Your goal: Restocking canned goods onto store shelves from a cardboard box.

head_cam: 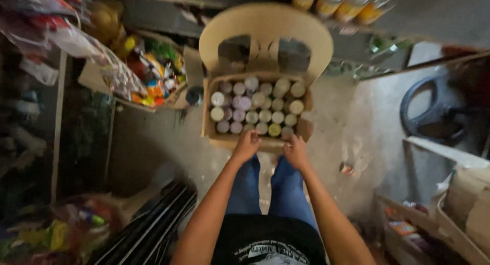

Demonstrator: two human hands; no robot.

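The left hand (pixel 247 145) reaches down to the near edge of a cardboard box (pixel 212 127), fingers curled over the rim and touching it. The right hand (pixel 296 150) sits just beside it on the same edge, fingers bent against the cardboard; whether either hand truly grips the rim or only rests on it I cannot tell, since the view is blurred. Both bare arms stretch forward above legs in blue jeans (pixel 286 191).

The box rests on the seat of a beige plastic chair (pixel 265 28), straight ahead of the person, its flaps open. Inside it stand many small round cans (pixel 255 109) packed close together in rows, pale lids up.

The chair stands on a grey concrete floor (pixel 352 127). To the left, a tilted tray of colourful packets (pixel 153 73) leans out from a shelf. To the right lies a dark ring-shaped object (pixel 431 114), and near the right leg a small scrap (pixel 346 168) sits on the floor.
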